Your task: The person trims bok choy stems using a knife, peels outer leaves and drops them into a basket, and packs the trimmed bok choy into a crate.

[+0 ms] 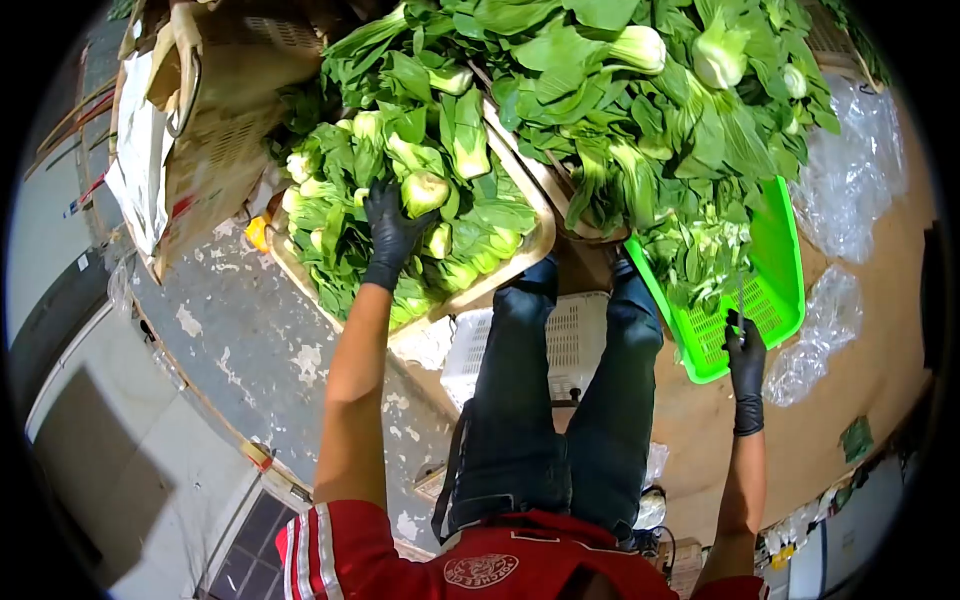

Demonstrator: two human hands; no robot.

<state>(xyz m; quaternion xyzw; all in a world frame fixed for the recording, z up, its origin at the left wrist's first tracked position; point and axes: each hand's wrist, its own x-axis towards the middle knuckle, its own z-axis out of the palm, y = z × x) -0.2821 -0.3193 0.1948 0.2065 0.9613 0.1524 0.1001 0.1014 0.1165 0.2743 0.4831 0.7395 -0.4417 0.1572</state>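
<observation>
My left hand (pixel 396 232), in a black glove, reaches into a pale shallow crate (pixel 540 235) heaped with bok choy. Its thumb and fingers are around the pale base of one bok choy (pixel 425 192); the fingertips are partly hidden among leaves. In my right hand (pixel 745 362), also black-gloved, is a knife (pixel 741 302) with a narrow blade pointing away from me. That hand is over the near right side of a bright green basket (pixel 795 255). Cut leaves and trimmings (pixel 700 255) lie in the basket's far left part.
More bok choy (pixel 640 100) is piled high beyond the crate and basket. A white slotted crate (pixel 580 345) stands beneath my legs. Clear plastic bags (pixel 850 170) lie at the right. A large box-like container (pixel 215 140) with white sheeting (pixel 140 160) is at the left.
</observation>
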